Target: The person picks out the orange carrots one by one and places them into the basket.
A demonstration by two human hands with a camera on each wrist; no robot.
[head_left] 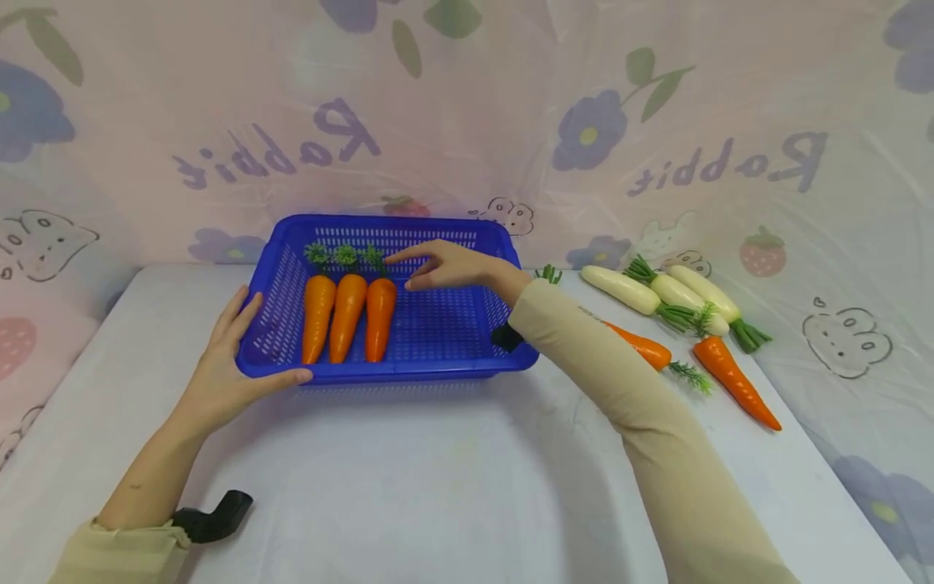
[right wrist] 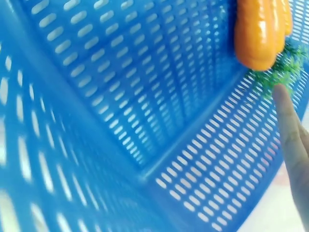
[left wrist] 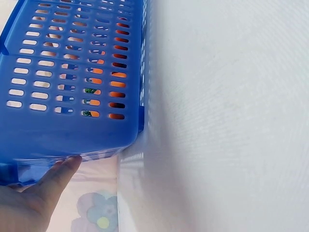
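Observation:
A blue plastic basket [head_left: 445, 369] with slotted walls stands on the table. Three orange carrots [head_left: 348, 318] with green tops lie side by side in its left part, tops toward the back wall. My left hand [head_left: 226, 365] is spread at the basket's front left corner, thumb along the front rim and straight fingers by the left side. Over the inside of the basket is my right hand [head_left: 452, 266], its index finger stretched out to the leafy top [right wrist: 277, 77] of the rightmost carrot. Nothing shows between the right thumb and fingers.
Right of the basket lie several white radishes [head_left: 620, 289] with green stalks. Nearer are a loose carrot [head_left: 737, 381] and another carrot [head_left: 642, 345], partly hidden behind my right sleeve [head_left: 620, 381]. A patterned cloth [head_left: 452, 97] hangs behind the white table [head_left: 409, 487].

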